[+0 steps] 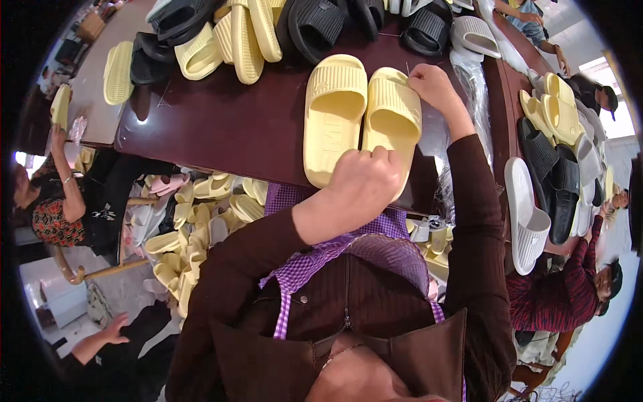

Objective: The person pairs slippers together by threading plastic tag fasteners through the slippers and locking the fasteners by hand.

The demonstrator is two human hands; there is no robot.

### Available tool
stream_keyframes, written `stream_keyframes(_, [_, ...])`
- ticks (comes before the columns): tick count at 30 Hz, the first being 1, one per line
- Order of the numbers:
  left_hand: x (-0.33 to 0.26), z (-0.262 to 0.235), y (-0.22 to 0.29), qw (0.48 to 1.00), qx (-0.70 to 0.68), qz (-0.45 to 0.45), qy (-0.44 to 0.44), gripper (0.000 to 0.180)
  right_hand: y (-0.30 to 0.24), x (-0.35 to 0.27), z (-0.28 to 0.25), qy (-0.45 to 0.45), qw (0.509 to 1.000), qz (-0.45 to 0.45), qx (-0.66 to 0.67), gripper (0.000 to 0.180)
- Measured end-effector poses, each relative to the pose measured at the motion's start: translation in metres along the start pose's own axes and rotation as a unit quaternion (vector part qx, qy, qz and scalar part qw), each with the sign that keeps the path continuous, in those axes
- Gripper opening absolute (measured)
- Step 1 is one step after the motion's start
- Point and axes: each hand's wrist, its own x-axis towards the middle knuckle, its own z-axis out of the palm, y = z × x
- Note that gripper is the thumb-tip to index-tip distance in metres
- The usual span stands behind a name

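Two pale yellow slide sandals lie side by side on the dark red table, toes pointing away from me. My left hand (362, 184) is closed at the heel end of the right-hand sandal (392, 124), its fingers curled over the footbed. Up at that sandal's toe, my right hand (432, 84) is pinched beside the outer edge of the ribbed strap. A very thin line shows by its fingertips, too fine to name. The left-hand sandal (333, 134) rests flat, and neither hand grips it.
Black and yellow slides (244, 40) are heaped along the table's far side. Clear plastic wrap (472, 94) lies to the right. More slides, including a white one (526, 214), line another table. Loose yellow slides (181, 254) pile up below left. Several people sit around.
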Motion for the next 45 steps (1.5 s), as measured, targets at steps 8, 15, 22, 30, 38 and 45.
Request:
stream_keyframes(8, [-0.025,-0.01,-0.021,0.999,0.032,-0.005,0.008,0.009,0.001,-0.011,-0.001,-0.008,0.999,-0.003,-0.041,0.021])
stream_keyframes(15, [-0.036,-0.025,-0.012,0.999,0.045,-0.02,0.019,0.009,-0.004,-0.016,-0.003,-0.009,1.0,-0.007,-0.006,0.02])
stream_keyframes(22, [-0.032,0.001,-0.03,0.999,0.028,-0.022,0.035,0.009,0.003,-0.016,0.001,0.0,1.0,-0.002,-0.016,0.019])
stream_keyframes(30, [-0.033,0.019,-0.037,0.991,-0.125,0.015,0.047,0.007,0.009,-0.015,-0.001,-0.025,0.999,0.02,0.012,0.018])
stream_keyframes(38, [-0.019,0.022,-0.033,0.99,-0.12,0.069,0.036,0.008,0.013,-0.014,0.001,-0.029,0.999,0.02,0.016,0.017])
stream_keyframes(45, [0.003,0.034,-0.099,0.997,-0.006,0.074,0.027,0.01,-0.009,-0.005,-0.001,-0.015,0.988,0.039,0.146,0.012])
